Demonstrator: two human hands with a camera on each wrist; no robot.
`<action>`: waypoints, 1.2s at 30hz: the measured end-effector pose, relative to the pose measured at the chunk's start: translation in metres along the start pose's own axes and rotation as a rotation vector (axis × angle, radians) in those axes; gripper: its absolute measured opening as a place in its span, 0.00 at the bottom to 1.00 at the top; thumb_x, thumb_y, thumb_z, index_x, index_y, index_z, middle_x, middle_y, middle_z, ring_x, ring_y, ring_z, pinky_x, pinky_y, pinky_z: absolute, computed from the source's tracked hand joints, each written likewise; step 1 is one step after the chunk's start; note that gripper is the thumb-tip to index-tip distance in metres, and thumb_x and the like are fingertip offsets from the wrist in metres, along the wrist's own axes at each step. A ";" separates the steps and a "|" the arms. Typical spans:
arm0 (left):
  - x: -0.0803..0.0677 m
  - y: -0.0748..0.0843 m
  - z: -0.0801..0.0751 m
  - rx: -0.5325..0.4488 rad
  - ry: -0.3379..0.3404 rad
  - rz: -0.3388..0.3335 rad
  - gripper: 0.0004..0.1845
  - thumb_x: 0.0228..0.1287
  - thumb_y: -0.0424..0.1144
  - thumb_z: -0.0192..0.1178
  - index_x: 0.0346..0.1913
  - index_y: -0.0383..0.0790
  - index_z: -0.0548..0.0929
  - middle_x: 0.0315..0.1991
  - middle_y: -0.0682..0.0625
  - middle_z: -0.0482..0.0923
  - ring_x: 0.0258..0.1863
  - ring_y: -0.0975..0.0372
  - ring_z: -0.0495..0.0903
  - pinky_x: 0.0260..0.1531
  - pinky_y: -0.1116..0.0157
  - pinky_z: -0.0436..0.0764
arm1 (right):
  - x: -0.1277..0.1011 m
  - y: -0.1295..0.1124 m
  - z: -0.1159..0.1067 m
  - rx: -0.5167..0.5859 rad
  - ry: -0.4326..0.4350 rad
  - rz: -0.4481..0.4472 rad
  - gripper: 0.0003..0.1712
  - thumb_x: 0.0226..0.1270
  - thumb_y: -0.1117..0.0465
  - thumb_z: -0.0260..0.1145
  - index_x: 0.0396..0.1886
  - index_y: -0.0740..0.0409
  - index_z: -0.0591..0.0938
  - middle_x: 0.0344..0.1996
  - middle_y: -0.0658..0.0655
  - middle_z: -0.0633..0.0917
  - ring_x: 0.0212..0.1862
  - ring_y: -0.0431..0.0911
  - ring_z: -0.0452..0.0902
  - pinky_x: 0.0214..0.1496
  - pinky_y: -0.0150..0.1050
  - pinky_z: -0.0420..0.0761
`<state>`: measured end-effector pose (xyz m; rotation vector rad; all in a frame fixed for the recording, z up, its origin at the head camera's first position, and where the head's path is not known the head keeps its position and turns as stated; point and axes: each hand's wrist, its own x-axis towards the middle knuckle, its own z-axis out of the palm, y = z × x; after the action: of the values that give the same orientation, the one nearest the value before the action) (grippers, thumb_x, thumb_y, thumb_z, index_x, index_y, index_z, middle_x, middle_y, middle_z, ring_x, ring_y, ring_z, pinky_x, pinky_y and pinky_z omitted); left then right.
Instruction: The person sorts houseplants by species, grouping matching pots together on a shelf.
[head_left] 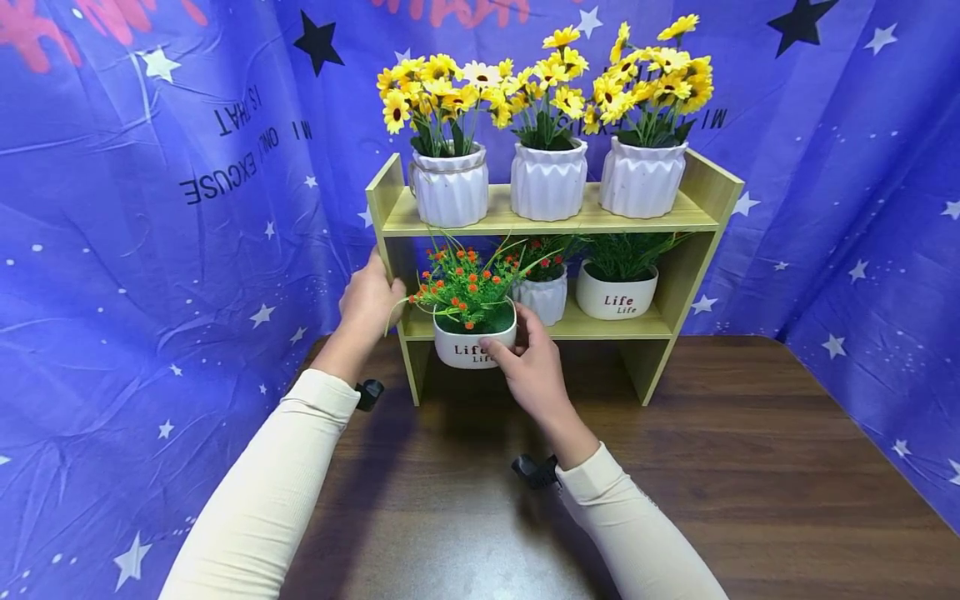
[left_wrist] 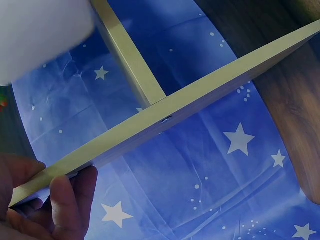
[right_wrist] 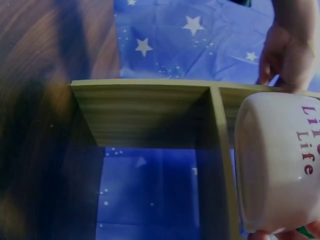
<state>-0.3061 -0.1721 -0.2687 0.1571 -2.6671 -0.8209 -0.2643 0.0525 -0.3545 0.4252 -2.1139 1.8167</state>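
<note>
My right hand grips the right end of a white oval flower pot marked "Life", with small orange flowers and green grass in it. The pot is in front of the lower shelf's left part; in the right wrist view its side and base show beside the shelf board. With fingers and thumb, my left hand pinches the left side panel of the wooden shelf rack. Behind the held pot, a white fluted pot with red flowers is partly hidden.
On the lower shelf's right stands another oval "Life" pot with green grass. Three fluted white pots, the middle one among them, hold yellow flowers on the top shelf. A brown wooden table carries the rack, with a blue star-patterned cloth around.
</note>
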 end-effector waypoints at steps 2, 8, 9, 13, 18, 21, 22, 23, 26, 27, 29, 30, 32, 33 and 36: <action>0.000 0.001 0.001 -0.005 -0.004 0.005 0.25 0.70 0.41 0.50 0.68 0.45 0.64 0.57 0.33 0.78 0.55 0.38 0.77 0.48 0.39 0.74 | 0.005 0.002 0.003 -0.005 0.004 0.005 0.40 0.60 0.59 0.75 0.70 0.62 0.68 0.57 0.61 0.80 0.56 0.51 0.78 0.54 0.48 0.79; 0.001 0.004 0.001 -0.005 -0.004 0.016 0.27 0.70 0.40 0.51 0.70 0.44 0.65 0.57 0.33 0.78 0.54 0.37 0.77 0.47 0.39 0.74 | 0.021 0.003 0.011 -0.036 0.005 0.005 0.37 0.62 0.60 0.73 0.67 0.66 0.68 0.57 0.63 0.79 0.57 0.52 0.77 0.57 0.48 0.78; 0.001 0.004 0.000 -0.001 -0.002 0.016 0.26 0.70 0.40 0.51 0.70 0.43 0.66 0.57 0.33 0.77 0.54 0.37 0.77 0.47 0.39 0.74 | 0.024 0.003 0.012 -0.047 0.002 0.005 0.37 0.63 0.60 0.72 0.67 0.66 0.68 0.57 0.64 0.79 0.57 0.52 0.77 0.57 0.48 0.78; 0.001 0.003 -0.001 0.007 -0.002 0.013 0.23 0.69 0.40 0.51 0.66 0.41 0.70 0.57 0.32 0.77 0.54 0.37 0.77 0.48 0.39 0.74 | 0.035 0.002 0.018 -0.132 -0.001 0.005 0.36 0.64 0.58 0.71 0.67 0.67 0.68 0.55 0.64 0.80 0.54 0.53 0.78 0.56 0.48 0.78; 0.003 0.000 -0.001 0.021 -0.005 0.015 0.20 0.70 0.41 0.51 0.62 0.38 0.73 0.56 0.33 0.78 0.54 0.37 0.78 0.47 0.39 0.74 | 0.047 0.001 0.026 -0.230 0.004 0.009 0.36 0.65 0.55 0.70 0.67 0.66 0.69 0.54 0.65 0.81 0.53 0.55 0.78 0.55 0.49 0.77; 0.002 -0.001 0.000 0.016 -0.004 0.017 0.21 0.70 0.41 0.51 0.63 0.40 0.72 0.56 0.32 0.78 0.53 0.37 0.78 0.46 0.38 0.75 | 0.052 0.002 0.030 -0.263 -0.007 0.020 0.36 0.67 0.53 0.69 0.68 0.64 0.68 0.54 0.63 0.81 0.54 0.54 0.78 0.56 0.49 0.76; 0.001 -0.001 0.000 0.014 -0.005 0.017 0.23 0.69 0.41 0.51 0.65 0.40 0.70 0.56 0.32 0.78 0.53 0.37 0.78 0.46 0.38 0.75 | 0.053 0.002 0.031 -0.274 -0.011 0.025 0.36 0.67 0.53 0.68 0.69 0.63 0.68 0.54 0.63 0.81 0.54 0.54 0.78 0.56 0.49 0.76; 0.001 -0.002 0.000 0.012 -0.005 0.016 0.23 0.69 0.41 0.51 0.66 0.41 0.70 0.56 0.32 0.78 0.53 0.37 0.78 0.45 0.38 0.75 | 0.054 0.002 0.031 -0.289 -0.014 0.028 0.36 0.67 0.52 0.68 0.69 0.62 0.68 0.55 0.62 0.81 0.55 0.53 0.78 0.57 0.49 0.76; 0.001 -0.001 0.001 -0.005 -0.003 0.018 0.28 0.68 0.40 0.52 0.71 0.45 0.64 0.55 0.32 0.78 0.53 0.36 0.78 0.45 0.38 0.75 | 0.059 0.004 0.034 -0.311 -0.011 0.029 0.37 0.68 0.51 0.67 0.71 0.60 0.66 0.56 0.62 0.80 0.57 0.54 0.77 0.59 0.48 0.74; 0.001 -0.001 0.001 -0.010 0.000 0.020 0.28 0.68 0.40 0.52 0.71 0.45 0.63 0.55 0.31 0.78 0.53 0.36 0.78 0.45 0.38 0.75 | 0.061 0.004 0.034 -0.318 -0.008 0.027 0.37 0.68 0.51 0.67 0.71 0.60 0.66 0.57 0.63 0.80 0.58 0.54 0.77 0.59 0.49 0.74; 0.003 0.001 0.002 -0.020 0.007 0.025 0.29 0.68 0.40 0.52 0.71 0.46 0.63 0.55 0.32 0.78 0.53 0.36 0.78 0.45 0.38 0.75 | 0.066 0.005 0.035 -0.324 0.003 0.022 0.37 0.68 0.50 0.67 0.72 0.59 0.66 0.57 0.63 0.81 0.58 0.55 0.77 0.59 0.49 0.74; 0.004 0.001 0.002 -0.024 0.008 0.028 0.29 0.68 0.40 0.52 0.72 0.46 0.63 0.55 0.32 0.78 0.53 0.36 0.78 0.46 0.38 0.75 | 0.067 0.005 0.035 -0.325 0.008 0.019 0.38 0.68 0.50 0.67 0.72 0.59 0.66 0.56 0.64 0.81 0.58 0.56 0.77 0.59 0.49 0.74; 0.004 0.000 0.003 -0.025 0.006 0.029 0.29 0.68 0.40 0.51 0.71 0.45 0.63 0.55 0.32 0.78 0.54 0.36 0.78 0.46 0.38 0.75 | 0.068 0.007 0.036 -0.321 0.017 0.027 0.39 0.68 0.50 0.67 0.73 0.58 0.66 0.56 0.64 0.81 0.58 0.56 0.78 0.59 0.49 0.74; 0.003 0.000 0.004 -0.026 0.009 0.029 0.28 0.68 0.40 0.52 0.71 0.45 0.63 0.55 0.32 0.78 0.54 0.37 0.78 0.46 0.38 0.75 | 0.067 0.008 0.036 -0.320 0.018 0.035 0.39 0.67 0.50 0.68 0.73 0.58 0.65 0.57 0.64 0.81 0.58 0.56 0.77 0.60 0.49 0.74; -0.001 -0.002 0.010 -0.056 0.040 0.036 0.28 0.69 0.40 0.52 0.71 0.46 0.64 0.56 0.34 0.78 0.54 0.37 0.78 0.47 0.38 0.74 | 0.063 0.009 0.033 -0.305 -0.004 0.053 0.41 0.68 0.50 0.67 0.75 0.58 0.62 0.61 0.64 0.78 0.61 0.56 0.75 0.62 0.49 0.72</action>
<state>-0.3088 -0.1683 -0.2781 0.1108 -2.5988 -0.8706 -0.3268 0.0203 -0.3400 0.2980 -2.3740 1.4828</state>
